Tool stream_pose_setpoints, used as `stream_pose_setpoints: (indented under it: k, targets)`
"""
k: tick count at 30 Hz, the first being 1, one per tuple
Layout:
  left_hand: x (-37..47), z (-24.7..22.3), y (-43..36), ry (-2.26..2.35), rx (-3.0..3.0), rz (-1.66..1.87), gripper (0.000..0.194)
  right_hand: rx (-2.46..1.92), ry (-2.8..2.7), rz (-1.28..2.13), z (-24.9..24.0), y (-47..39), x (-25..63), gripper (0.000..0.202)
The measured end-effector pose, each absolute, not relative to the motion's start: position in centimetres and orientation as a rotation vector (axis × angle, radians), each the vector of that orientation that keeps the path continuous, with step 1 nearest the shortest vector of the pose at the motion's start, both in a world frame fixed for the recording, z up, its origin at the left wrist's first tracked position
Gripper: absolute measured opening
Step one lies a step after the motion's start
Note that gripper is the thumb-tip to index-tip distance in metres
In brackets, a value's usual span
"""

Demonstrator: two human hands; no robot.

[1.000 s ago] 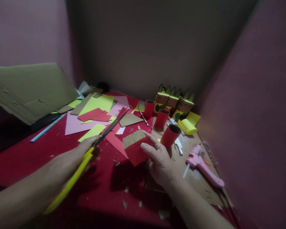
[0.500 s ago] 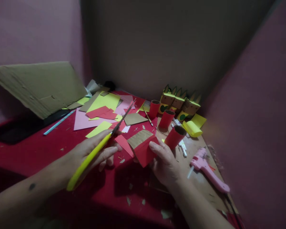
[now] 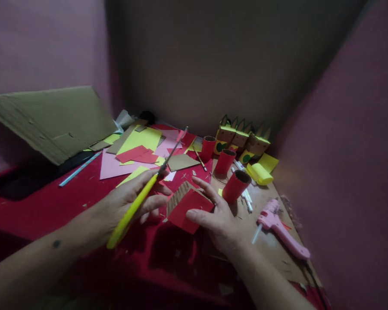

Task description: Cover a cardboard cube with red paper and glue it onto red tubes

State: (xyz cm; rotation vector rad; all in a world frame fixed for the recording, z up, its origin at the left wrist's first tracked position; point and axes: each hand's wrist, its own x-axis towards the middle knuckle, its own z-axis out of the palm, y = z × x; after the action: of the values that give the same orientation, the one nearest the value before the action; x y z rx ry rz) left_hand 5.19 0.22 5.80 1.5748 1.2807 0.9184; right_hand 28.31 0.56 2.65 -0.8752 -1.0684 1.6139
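Observation:
My left hand (image 3: 132, 198) is closed around a pair of scissors with yellow handles (image 3: 134, 211), its blades pointing up and away. The fingertips of that hand come close to the left side of a cardboard piece (image 3: 192, 209), partly faced with red paper and bare brown along its upper left. My right hand (image 3: 221, 217) grips this piece, thumb on the red face and index finger over the top edge. Its other fingers are hidden behind.
Three red tubes (image 3: 225, 162) stand right of centre. Behind them are decorated cardboard boxes (image 3: 241, 135). A pink glue gun (image 3: 281, 228) lies on a cardboard sheet at right. Coloured paper scraps (image 3: 139, 153) and a pencil (image 3: 200, 159) lie across the red cloth. A large cardboard panel (image 3: 51, 120) leans at left.
The cardboard piece has turned and come slightly left and lower. My right index finger now stretches over its top. My left hand and scissors have shifted right, and the loose red strip beside them is mostly hidden.

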Motion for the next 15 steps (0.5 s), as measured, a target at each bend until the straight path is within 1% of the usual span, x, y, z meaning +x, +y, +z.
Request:
stream_pose_setpoints:
  k: [2,6,7,9,12,14,15]
  targets:
    - [5.9,6.2,0.6,1.220,1.525,0.907,0.061,-0.941,-1.178,1.528,2.5,0.6,28.7,0.091]
    - [7.0,5.9,1.4,1.243,1.501,0.939,0.083,-1.056,-1.259,1.431,2.6,0.9,29.1,0.108]
    - [7.2,5.9,1.5,1.257,1.507,0.923,0.085,-1.077,-1.266,1.412,2.7,0.9,29.1,0.112]
    - [7.6,5.9,1.7,1.265,1.521,0.895,0.084,-1.087,-1.266,1.385,3.0,1.0,29.0,0.119]
    - [8.2,6.6,1.7,1.262,1.516,0.919,0.075,-1.054,-1.171,1.389,3.2,1.1,28.4,0.128]
    - [8.6,7.1,1.5,1.283,1.472,0.942,0.077,-1.010,-1.057,1.406,3.2,1.2,28.1,0.130]
    - [8.8,7.3,1.5,1.301,1.440,0.943,0.080,-0.987,-1.012,1.423,3.2,1.2,27.9,0.127]
